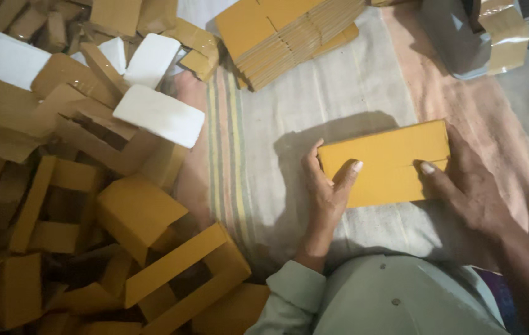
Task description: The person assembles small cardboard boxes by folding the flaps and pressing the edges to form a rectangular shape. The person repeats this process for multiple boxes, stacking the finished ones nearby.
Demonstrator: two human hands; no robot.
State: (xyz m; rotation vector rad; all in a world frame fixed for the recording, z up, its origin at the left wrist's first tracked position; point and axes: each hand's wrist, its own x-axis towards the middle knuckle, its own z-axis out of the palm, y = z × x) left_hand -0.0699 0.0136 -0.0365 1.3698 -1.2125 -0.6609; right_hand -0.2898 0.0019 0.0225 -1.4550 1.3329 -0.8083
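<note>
A flat yellow-brown cardboard piece (384, 162) is held above a pale striped cloth (314, 105), with both hands on it. My left hand (325, 186) grips its left edge, thumb pressed on the top face. My right hand (469, 183) holds the right edge, thumb also on top. The card casts a shadow on the cloth to its left.
A stack of flat cardboard blanks (283, 34) lies at the top centre. A large heap of folded open cardboard boxes (84, 217) fills the left side, with white box pieces (159, 115) among them. A grey bundle (469, 34) sits top right. My knee (401, 298) is below.
</note>
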